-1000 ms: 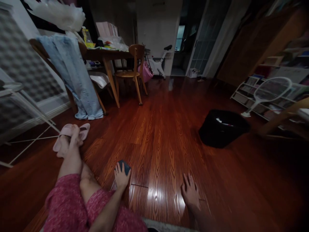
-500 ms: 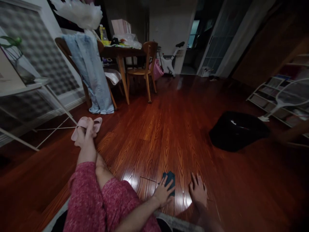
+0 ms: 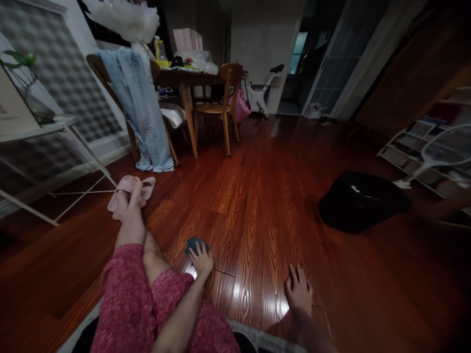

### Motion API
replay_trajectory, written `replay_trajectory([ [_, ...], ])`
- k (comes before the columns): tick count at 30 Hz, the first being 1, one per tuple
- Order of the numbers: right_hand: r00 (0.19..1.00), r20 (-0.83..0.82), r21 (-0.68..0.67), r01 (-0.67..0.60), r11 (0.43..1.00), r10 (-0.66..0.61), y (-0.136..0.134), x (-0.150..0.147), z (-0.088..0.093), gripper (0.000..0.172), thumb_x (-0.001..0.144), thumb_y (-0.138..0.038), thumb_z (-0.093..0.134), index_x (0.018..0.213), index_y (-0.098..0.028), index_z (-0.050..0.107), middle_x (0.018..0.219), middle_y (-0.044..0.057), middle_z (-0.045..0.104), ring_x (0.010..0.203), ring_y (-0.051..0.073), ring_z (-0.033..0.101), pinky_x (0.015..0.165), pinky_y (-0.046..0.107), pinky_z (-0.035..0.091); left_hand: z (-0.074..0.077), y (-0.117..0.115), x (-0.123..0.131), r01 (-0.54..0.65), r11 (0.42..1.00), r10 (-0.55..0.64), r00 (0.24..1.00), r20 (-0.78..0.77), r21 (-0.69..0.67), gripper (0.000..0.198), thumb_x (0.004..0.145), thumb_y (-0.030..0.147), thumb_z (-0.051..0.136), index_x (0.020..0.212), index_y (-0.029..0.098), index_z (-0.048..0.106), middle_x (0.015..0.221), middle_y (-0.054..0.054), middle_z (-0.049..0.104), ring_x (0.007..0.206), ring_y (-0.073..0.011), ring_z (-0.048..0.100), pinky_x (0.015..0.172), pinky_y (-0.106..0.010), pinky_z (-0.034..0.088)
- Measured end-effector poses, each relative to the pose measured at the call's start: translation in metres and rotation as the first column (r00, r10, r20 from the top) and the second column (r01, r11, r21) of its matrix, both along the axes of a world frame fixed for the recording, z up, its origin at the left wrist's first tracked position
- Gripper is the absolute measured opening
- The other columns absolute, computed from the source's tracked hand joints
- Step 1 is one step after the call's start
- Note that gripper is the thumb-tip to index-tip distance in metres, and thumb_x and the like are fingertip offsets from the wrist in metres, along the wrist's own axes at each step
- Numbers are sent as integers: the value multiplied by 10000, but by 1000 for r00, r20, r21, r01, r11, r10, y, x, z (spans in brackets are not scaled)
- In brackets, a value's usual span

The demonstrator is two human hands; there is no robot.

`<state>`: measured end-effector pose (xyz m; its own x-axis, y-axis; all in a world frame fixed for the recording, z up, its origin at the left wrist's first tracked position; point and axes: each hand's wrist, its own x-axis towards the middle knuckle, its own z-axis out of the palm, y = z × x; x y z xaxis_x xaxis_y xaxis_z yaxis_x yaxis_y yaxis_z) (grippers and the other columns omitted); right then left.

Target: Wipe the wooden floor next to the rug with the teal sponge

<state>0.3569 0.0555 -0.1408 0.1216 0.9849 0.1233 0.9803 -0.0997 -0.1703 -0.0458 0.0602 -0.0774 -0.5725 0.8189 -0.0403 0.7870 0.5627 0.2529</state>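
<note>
My left hand (image 3: pixel 202 261) lies with spread fingers on a small dark teal cloth (image 3: pixel 195 245), pressing it against the glossy reddish-brown wood floor (image 3: pixel 253 220). Most of the cloth shows past my fingertips, to the left of my crossed legs' far side it does not reach. Flat on the floorboards to the right, my right hand (image 3: pixel 300 289) has its fingers stretched out and holds nothing. Between the two hands, light reflects off the boards.
My legs in red trousers (image 3: pixel 125 294) stretch left, with pink slippers (image 3: pixel 125 185) at the feet. A black object (image 3: pixel 362 201) stands right, near a white racket-shaped item (image 3: pixel 447 147) and shelves. Ahead are a wooden chair (image 3: pixel 226 108), a table and draped jeans (image 3: pixel 142 108).
My left hand has slid the teal cloth left and forward across the floor. My right hand has stayed in nearly the same spot.
</note>
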Motion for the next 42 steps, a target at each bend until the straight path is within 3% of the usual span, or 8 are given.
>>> replay_trajectory([
  [5, 1000, -1, -21, 11, 1000, -11, 0, -1, 1, 662, 933, -378, 226, 1572, -229, 313, 1633, 93, 302, 1495, 222, 260, 1169, 470, 233, 3, -12, 64, 465, 882, -455, 882, 121, -76, 666, 957, 453, 387, 1552, 157, 340, 1650, -148, 235, 1517, -451, 100, 1196, -659, 166],
  [14, 1000, 2, 1, 6, 1000, -6, -3, -3, 5, 641, 940, -370, 227, 1551, -225, 358, 1620, 88, 332, 1496, 213, 257, 1178, 455, 228, -25, -68, 168, 990, 111, -976, 92, 200, 90, 685, 957, 579, 424, 1558, 271, 315, 1652, -21, 272, 1546, -352, 42, 1225, -590, 184],
  [17, 1000, -19, -16, 6, 1000, -6, -2, -1, 5, 640, 941, -383, 235, 1553, -236, 349, 1622, 91, 327, 1498, 224, 256, 1182, 473, 216, -19, -50, 155, 973, 220, -962, 204, 183, 70, 691, 960, 521, 442, 1577, 273, 256, 1632, -1, 326, 1548, -309, 95, 1238, -553, 193],
  [23, 1000, -8, -9, 3, 1000, -3, -2, -2, 7, 658, 938, -390, 206, 1553, -208, 354, 1610, 109, 341, 1498, 224, 258, 1179, 459, 222, 15, 3, 63, 417, 901, -407, 908, 100, -124, 613, 956, 338, 399, 1556, 228, 340, 1644, -53, 280, 1525, -365, 180, 1223, -586, 209],
  [30, 1000, -12, -8, 13, 1000, -13, -1, -5, 10, 661, 933, -384, 206, 1547, -198, 366, 1617, 108, 331, 1498, 227, 249, 1174, 467, 233, 21, -9, 24, 270, 929, -265, 963, 55, -255, 714, 916, 379, 464, 1567, 141, 294, 1664, -133, 180, 1511, -454, 117, 1202, -612, 205],
  [33, 999, -27, 0, 21, 1000, -21, -1, -7, 10, 660, 936, -384, 194, 1548, -205, 361, 1619, 102, 331, 1496, 220, 254, 1177, 467, 228, 17, -27, 61, 583, 786, -567, 812, 135, -207, 796, 887, 500, 488, 1573, 156, 277, 1665, -141, 147, 1511, -476, 59, 1191, -666, 156],
  [39, 1000, -20, 15, 13, 1000, -13, -1, -5, 9, 660, 927, -385, 204, 1537, -205, 380, 1603, 100, 358, 1497, 217, 260, 1174, 460, 239, -10, -75, 145, 996, 83, -964, 83, 253, -13, 691, 928, 595, 413, 1523, 242, 408, 1648, -40, 275, 1538, -376, 60, 1217, -604, 180],
  [42, 1000, -17, 16, 12, 1000, -12, -2, -3, 8, 658, 927, -392, 205, 1534, -211, 386, 1607, 97, 351, 1495, 218, 264, 1173, 466, 242, -17, -77, 157, 999, -1, -981, -7, 195, 33, 637, 948, 585, 395, 1514, 293, 415, 1605, 30, 377, 1540, -326, 119, 1237, -566, 178],
])
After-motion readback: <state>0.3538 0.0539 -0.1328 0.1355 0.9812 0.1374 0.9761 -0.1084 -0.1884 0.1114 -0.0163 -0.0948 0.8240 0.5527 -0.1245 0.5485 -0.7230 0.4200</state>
